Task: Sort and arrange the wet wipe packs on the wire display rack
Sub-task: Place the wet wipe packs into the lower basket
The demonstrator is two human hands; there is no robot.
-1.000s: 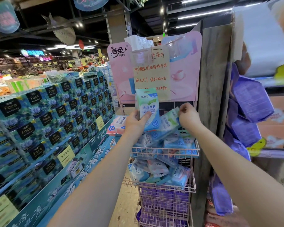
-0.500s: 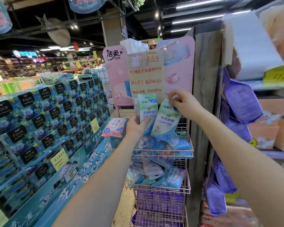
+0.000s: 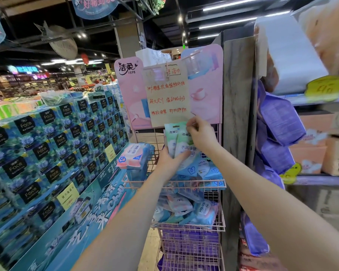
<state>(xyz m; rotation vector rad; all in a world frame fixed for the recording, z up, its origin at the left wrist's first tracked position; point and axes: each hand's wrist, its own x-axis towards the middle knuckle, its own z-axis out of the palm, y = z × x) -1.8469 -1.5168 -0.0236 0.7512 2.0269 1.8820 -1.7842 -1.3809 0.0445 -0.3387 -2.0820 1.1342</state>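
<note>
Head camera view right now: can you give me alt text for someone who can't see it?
Two bare hands hold wet wipe packs upright above the top basket of a pink wire rack: the left hand grips their bottoms and the right hand pinches the front pack at its top. More packs lie jumbled in the baskets, below a pink sign.

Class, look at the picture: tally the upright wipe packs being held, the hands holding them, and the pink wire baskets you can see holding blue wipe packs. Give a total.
Upright wipe packs: 2
Hands: 2, left hand and right hand
Pink wire baskets with blue packs: 2, upper basket and lower basket
Total: 6
</note>
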